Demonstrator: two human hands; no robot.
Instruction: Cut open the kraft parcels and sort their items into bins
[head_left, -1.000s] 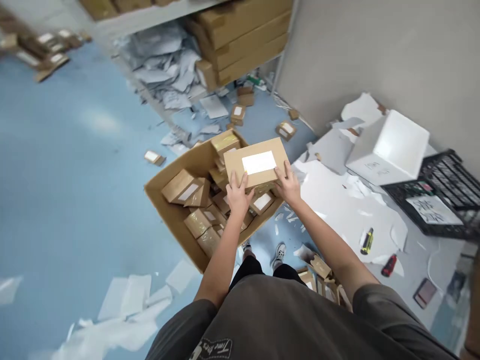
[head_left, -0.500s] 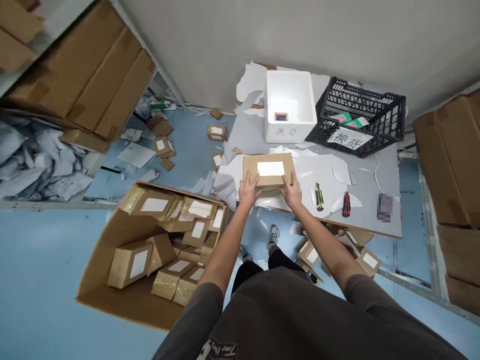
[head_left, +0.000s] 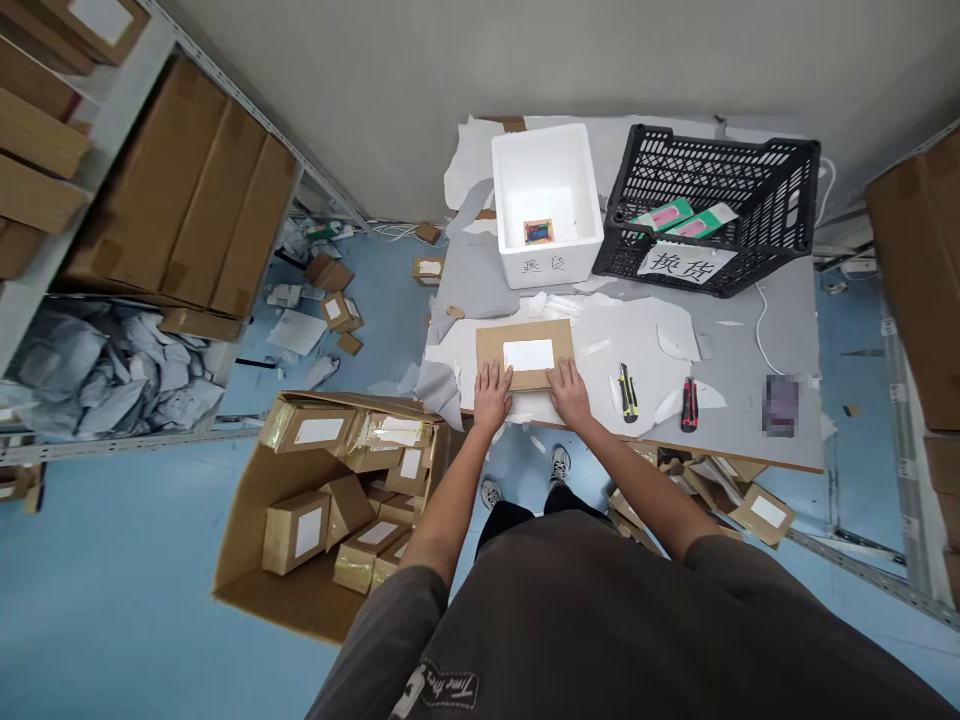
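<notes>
A closed cardboard box point(head_left: 487, 345) with a white label point(head_left: 529, 355) on top lies on the paper-strewn table, near its front edge. My left hand point(head_left: 492, 396) grips its front left corner, fingers over the top face and thumb by the front edge. At the front right corner, my right hand point(head_left: 570, 394) holds it in the same way. To the right of the box lie a yellow-and-black utility knife point(head_left: 628, 393) and a red-and-black utility knife point(head_left: 689, 405). The underside of the box is hidden.
Behind the box stand a white foam box point(head_left: 551, 267) and a black plastic crate point(head_left: 712, 165) holding green packs. A large open carton point(head_left: 247, 540) full of small boxes is at my left. Shelves point(head_left: 127, 110) flank the left; cartons lie under the table's right side.
The cardboard box has come down flatter onto the table, with both hands still on it. My view has shifted, so more of the left shelves shows.
</notes>
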